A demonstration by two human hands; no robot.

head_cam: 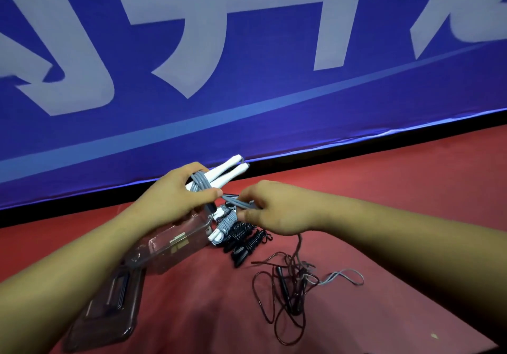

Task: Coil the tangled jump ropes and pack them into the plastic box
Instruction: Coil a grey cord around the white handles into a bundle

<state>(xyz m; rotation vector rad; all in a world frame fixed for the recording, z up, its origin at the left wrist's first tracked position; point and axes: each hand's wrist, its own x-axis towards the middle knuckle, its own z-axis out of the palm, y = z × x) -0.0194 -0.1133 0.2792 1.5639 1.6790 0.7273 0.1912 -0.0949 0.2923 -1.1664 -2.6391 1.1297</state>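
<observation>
One person's two hands work over a red floor (384, 189) at the foot of a blue banner (274, 85) with large pale characters. The left hand (175, 197) is curled round one jump rope: its two white handles (227, 170) lie side by side, long axis slanting from the palm up and to the right, tips towards the banner, with several turns of grey cord (201, 185) wound across them near the fingers. The right hand (274, 211) pinches the free end of that cord (237, 202), which runs nearly level between the two hands, held above the floor. Below the left hand stands one clear plastic box (181, 246), its long axis running from lower left to upper right, and one clear lid (107, 312) lies flat on the floor just nearer the camera. Just beside the box's right end lie three wound bundles: one grey-and-white bundle (226, 223) and two black bundles (242, 229), all roughly parallel and slanting like the box. Nearer the camera, to the right, one loose tangle (290, 290) of thin dark cord with black handles sprawls on the floor, with a grey loop (345, 275) trailing out to the right; how many ropes it holds cannot be told.
</observation>
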